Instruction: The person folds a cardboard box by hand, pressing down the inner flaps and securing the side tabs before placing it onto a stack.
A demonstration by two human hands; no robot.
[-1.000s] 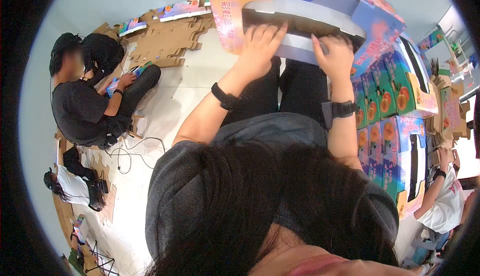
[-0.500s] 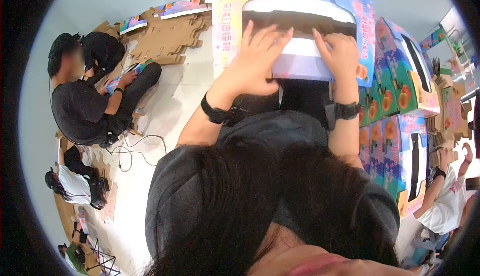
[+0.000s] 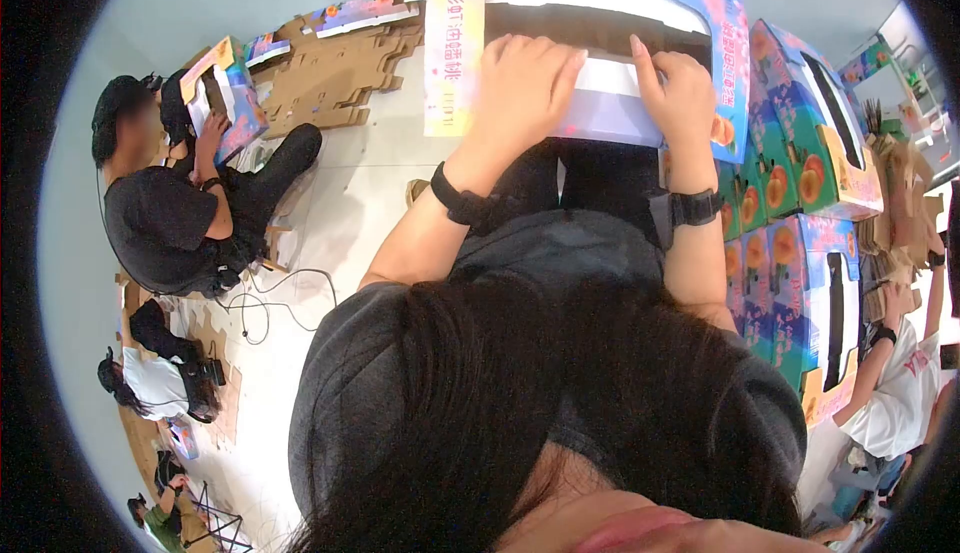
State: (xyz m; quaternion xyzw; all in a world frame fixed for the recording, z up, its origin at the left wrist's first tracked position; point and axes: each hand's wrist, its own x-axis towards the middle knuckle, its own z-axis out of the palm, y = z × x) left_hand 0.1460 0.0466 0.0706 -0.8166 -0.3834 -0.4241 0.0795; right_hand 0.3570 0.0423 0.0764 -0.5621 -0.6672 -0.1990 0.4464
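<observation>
A printed cardboard fruit box with peach pictures and a long opening in its top sits in front of my body. The fingers of my left hand are bent over the near edge of the opening, and their tips are hidden inside. At the right end of the same edge, my right hand curls its fingers over the cardboard, its thumb pointing up along the opening. Brown cardboard shows inside the opening. Both hands are closed on the box's near edge, and each wrist wears a black band.
Similar fruit boxes are stacked to my right. Flattened brown cardboard lies on the floor at the front left. A seated person at the left handles another printed box. Black cables run over the floor.
My left hand's fingers, spread over the opening before, are now bent over its near edge. My right fingers remain there. The seated person's box now stands up in that person's hands.
</observation>
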